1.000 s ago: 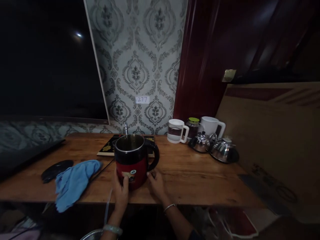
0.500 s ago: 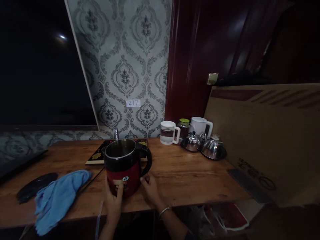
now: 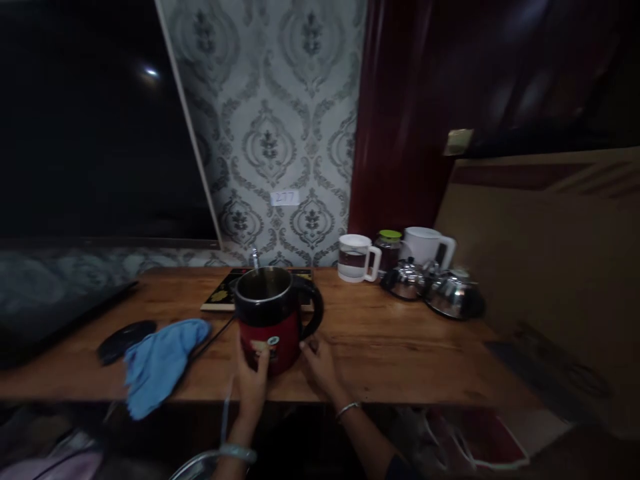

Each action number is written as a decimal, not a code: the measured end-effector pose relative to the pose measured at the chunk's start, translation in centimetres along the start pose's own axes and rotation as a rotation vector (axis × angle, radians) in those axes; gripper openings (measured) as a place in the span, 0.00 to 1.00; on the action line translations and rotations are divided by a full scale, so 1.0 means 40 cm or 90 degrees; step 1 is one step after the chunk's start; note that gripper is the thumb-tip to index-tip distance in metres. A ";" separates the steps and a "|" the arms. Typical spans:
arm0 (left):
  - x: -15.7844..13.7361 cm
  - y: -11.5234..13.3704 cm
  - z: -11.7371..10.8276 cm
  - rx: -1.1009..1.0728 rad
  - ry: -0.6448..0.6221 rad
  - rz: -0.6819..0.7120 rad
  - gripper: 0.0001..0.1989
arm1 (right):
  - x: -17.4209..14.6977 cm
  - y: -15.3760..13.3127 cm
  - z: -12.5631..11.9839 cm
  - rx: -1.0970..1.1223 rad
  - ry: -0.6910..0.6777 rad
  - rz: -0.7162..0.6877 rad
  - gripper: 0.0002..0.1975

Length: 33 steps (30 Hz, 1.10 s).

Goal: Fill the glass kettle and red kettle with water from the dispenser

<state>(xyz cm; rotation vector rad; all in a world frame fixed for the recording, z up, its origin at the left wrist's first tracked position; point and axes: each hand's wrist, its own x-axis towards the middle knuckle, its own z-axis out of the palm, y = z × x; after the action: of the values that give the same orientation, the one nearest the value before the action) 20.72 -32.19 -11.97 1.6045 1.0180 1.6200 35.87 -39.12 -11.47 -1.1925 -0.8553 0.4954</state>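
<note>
The red and black kettle [image 3: 267, 337] is upright and without lid, at the front part of the wooden table [image 3: 400, 347]; whether its base rests on the wood, I cannot tell surely. The left hand [image 3: 251, 380] has its fingers spread around the lower left side, with the thumb on the front sticker, and so it has hold of the body. The right hand [image 3: 321, 367] has bent fingers beside the lower end of the black handle [image 3: 317, 308] (if they grip it, I cannot say). Just behind the kettle, and partly covered by it, lies a black patterned panel [image 3: 217, 299], with a shiny spout [image 3: 255, 258] rising there. To the left, a blue cloth [image 3: 165, 363] partly covers a dark object [image 3: 117, 341] and hangs over the table edge. To the right, well apart, stand a clear pitcher [image 3: 353, 263], a green-lidded jar [image 3: 388, 252], a white jug [image 3: 421, 245] and two shiny metal pieces [image 3: 450, 297]. Farther out are a large cardboard sheet [image 3: 540, 267], a dark screen [image 3: 100, 133], and patterned wallpaper [image 3: 270, 143] with the label "277" [image 3: 285, 198].
</note>
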 end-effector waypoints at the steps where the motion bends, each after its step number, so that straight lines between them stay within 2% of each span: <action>1: -0.005 0.007 -0.001 0.000 -0.007 -0.010 0.42 | -0.004 -0.002 -0.002 0.007 -0.007 0.004 0.18; 7: -0.024 0.023 -0.008 0.040 0.010 -0.001 0.39 | -0.018 -0.009 -0.009 0.024 -0.046 0.027 0.19; 13: -0.032 0.016 -0.012 0.061 0.009 0.002 0.38 | -0.026 -0.025 -0.006 0.045 -0.031 0.021 0.21; 18: -0.032 0.014 -0.010 0.059 0.004 0.000 0.39 | -0.026 -0.023 -0.011 0.024 -0.052 0.037 0.22; 28: -0.031 0.040 -0.013 0.058 -0.006 0.014 0.39 | -0.029 -0.050 -0.008 0.034 -0.046 0.015 0.20; 33: -0.031 0.039 -0.014 0.059 -0.006 0.011 0.39 | -0.029 -0.030 -0.012 0.009 -0.045 0.034 0.20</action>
<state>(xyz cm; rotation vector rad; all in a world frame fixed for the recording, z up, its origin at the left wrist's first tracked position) 20.37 -34.08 -11.25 1.6857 1.0907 1.5956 35.44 -40.64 -10.76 -1.1929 -0.8814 0.5894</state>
